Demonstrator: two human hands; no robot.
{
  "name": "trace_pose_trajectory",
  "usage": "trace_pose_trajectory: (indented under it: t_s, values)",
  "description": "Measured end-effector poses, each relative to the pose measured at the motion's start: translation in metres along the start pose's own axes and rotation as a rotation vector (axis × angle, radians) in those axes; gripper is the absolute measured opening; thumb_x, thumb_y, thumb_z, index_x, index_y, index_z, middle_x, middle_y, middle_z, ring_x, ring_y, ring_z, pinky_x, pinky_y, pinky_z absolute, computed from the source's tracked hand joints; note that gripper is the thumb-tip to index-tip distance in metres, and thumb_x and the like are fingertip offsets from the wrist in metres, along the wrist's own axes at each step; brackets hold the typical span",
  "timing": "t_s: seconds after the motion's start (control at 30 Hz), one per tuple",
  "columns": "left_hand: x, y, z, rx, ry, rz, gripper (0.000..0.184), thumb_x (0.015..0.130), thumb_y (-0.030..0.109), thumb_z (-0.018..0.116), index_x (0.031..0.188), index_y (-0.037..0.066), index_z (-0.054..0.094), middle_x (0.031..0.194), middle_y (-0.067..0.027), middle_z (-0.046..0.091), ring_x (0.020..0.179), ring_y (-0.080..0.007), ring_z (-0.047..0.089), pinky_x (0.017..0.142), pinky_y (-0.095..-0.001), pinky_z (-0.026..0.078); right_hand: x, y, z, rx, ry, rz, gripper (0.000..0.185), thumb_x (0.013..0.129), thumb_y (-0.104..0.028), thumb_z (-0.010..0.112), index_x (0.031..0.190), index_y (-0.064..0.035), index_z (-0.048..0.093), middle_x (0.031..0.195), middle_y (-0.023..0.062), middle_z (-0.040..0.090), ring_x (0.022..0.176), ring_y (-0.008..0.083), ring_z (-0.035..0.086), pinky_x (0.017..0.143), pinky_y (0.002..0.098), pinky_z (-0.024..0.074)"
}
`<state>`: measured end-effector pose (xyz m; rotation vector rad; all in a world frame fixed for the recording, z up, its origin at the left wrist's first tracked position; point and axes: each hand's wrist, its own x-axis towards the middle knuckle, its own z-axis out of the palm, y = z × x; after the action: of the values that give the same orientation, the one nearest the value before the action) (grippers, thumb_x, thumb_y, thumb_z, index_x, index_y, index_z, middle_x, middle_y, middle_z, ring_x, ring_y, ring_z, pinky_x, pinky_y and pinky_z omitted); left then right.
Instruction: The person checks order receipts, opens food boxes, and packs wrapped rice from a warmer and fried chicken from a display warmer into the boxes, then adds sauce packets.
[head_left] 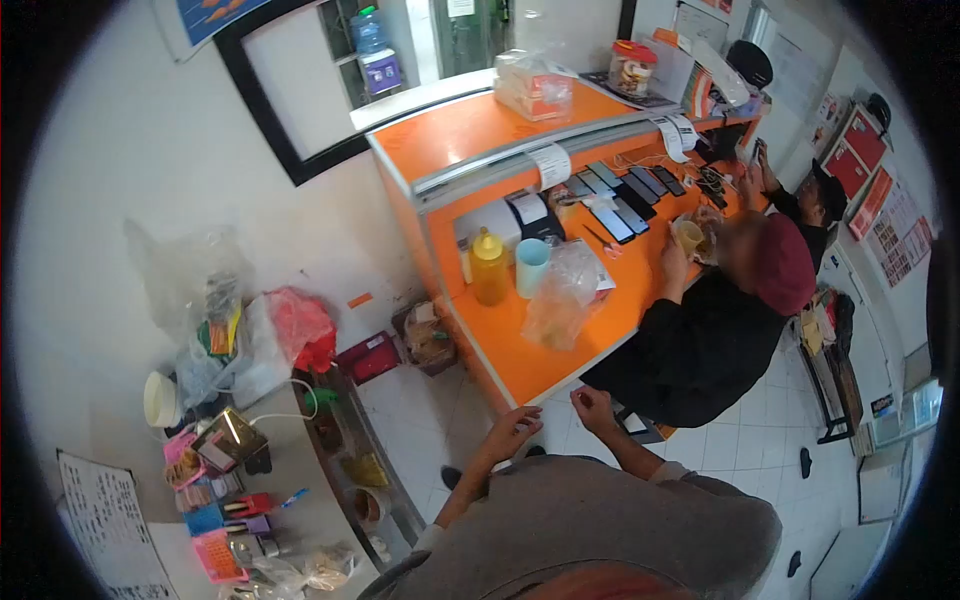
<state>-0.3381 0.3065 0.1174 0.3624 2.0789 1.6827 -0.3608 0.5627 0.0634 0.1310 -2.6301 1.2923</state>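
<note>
My left hand [512,432] is in front of my body, just off the near corner of the orange counter [520,372]. Its fingers are apart and I see nothing in them. To its right, my right hand [592,408] has its fingers curled in; whether anything is inside cannot be made out. Neither hand touches the counter. Nearest on the counter is a crumpled clear plastic bag [560,300]. Behind it stand a pale blue cup [532,268] and a yellow squeeze bottle [489,268].
A person in black [690,350] sits close on my right, holding a cup [688,238]. Several phones [612,218] lie on the counter. Another person [815,205] is farther back. To my left are a cluttered table [310,440], a cardboard box [425,335] and hanging plastic bags [300,325].
</note>
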Motion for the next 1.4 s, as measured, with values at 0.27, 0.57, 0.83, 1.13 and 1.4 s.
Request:
trace_pose_trajectory:
  t_s: [0.27,0.57,0.83,1.13,1.4]
  values:
    - [0.046,-0.001,-0.026,0.194,0.062,-0.088,0.035,0.091,0.023,0.066,0.12,0.005,0.06,0.116,-0.0137,0.062,0.106,-0.0234,0.06,0.083,-0.0362,0.051,0.114,0.011,-0.024,0.138,0.333,-0.07,0.014,0.086,-0.007,0.066,0.077,0.0008,0.06,0.054,0.0055,0.051,0.049,0.0063,0.046,0.048,0.0271,0.0388]
    - [0.127,0.084,-0.085,0.426,0.198,0.266,0.029,0.087,0.019,0.068,0.112,0.006,0.062,0.112,-0.0133,0.063,0.105,-0.0299,0.06,0.088,-0.038,0.048,0.325,0.006,-0.044,0.152,0.449,-0.017,0.017,0.088,-0.015,0.064,0.08,-0.0009,0.063,0.06,0.0019,0.049,0.054,0.0095,0.041,0.051,0.0273,0.0331]
    - [0.29,0.193,-0.071,0.962,0.142,0.349,0.048,0.086,0.044,0.062,0.117,0.008,0.06,0.117,-0.0136,0.061,0.113,-0.0322,0.056,0.095,-0.0469,0.043,0.532,0.029,0.002,0.149,-0.322,-0.129,0.032,0.085,-0.03,0.065,0.1,-0.0019,0.066,0.082,0.0139,0.067,0.079,0.0217,0.063,0.072,0.0374,0.048]
    - [0.436,0.155,-0.056,1.131,0.086,-0.33,0.078,0.084,0.063,0.052,0.127,-0.002,0.052,0.133,-0.0215,0.051,0.127,-0.0324,0.047,0.106,-0.0482,0.035,0.58,0.032,0.02,0.143,-0.884,-0.266,0.039,0.079,-0.032,0.071,0.103,-0.0024,0.067,0.091,0.013,0.068,0.084,0.0226,0.064,0.077,0.0363,0.0485]
    - [0.442,0.12,-0.039,1.103,0.246,-0.248,0.085,0.083,0.066,0.053,0.131,-0.004,0.047,0.139,-0.0212,0.044,0.131,-0.0348,0.041,0.11,-0.0446,0.031,0.538,0.036,-0.035,0.184,-1.049,-0.358,0.045,0.073,-0.033,0.076,0.106,-0.0028,0.069,0.098,0.0122,0.07,0.089,0.0235,0.065,0.082,0.0352,0.0489]
